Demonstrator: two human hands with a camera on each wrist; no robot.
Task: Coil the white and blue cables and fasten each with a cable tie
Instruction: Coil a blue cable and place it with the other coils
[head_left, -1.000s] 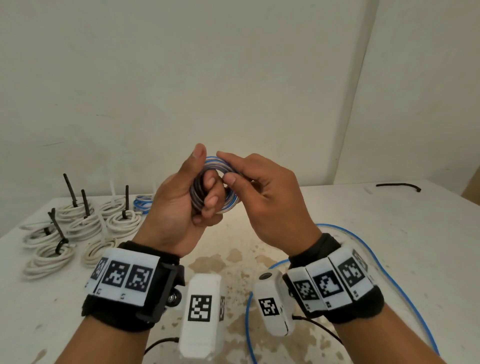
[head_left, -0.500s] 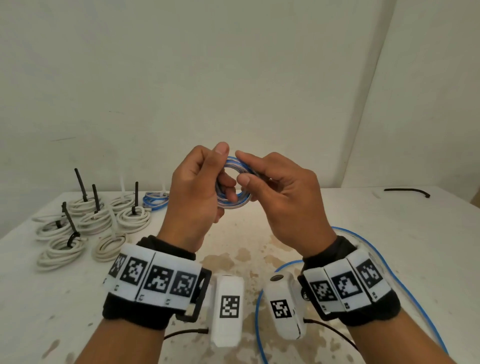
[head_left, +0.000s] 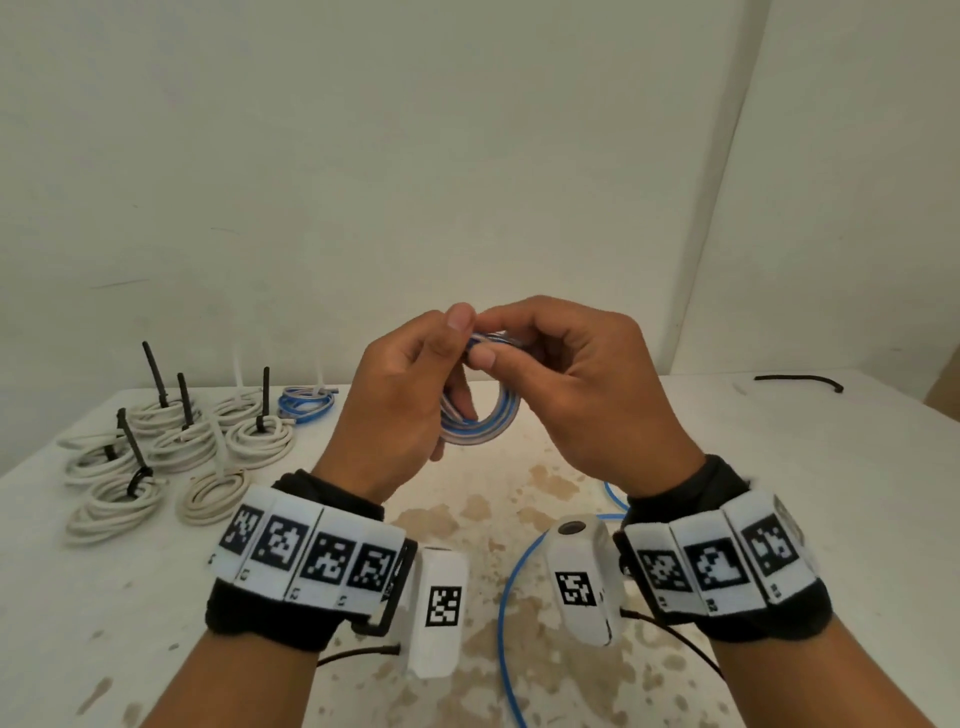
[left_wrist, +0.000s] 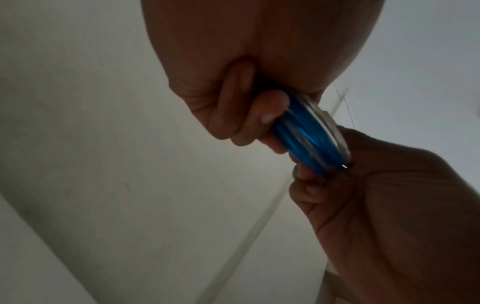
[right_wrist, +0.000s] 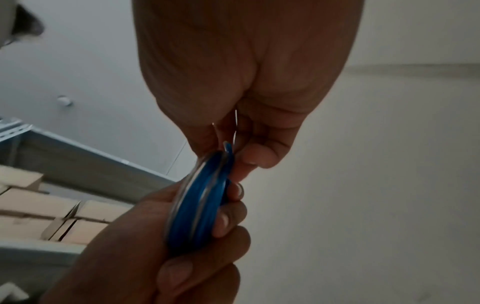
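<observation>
Both hands hold the blue coil (head_left: 480, 423) in the air above the middle of the table (head_left: 779, 467). The left hand (head_left: 400, 410) grips one side of the loop; the right hand (head_left: 587, 395) pinches its top edge. No tie is visible on this coil. Risk: if either pinch loosens, the springy turns may splay and unwind. The loose blue cable (head_left: 506, 613) lying at the near edge may snag a wrist.
</observation>
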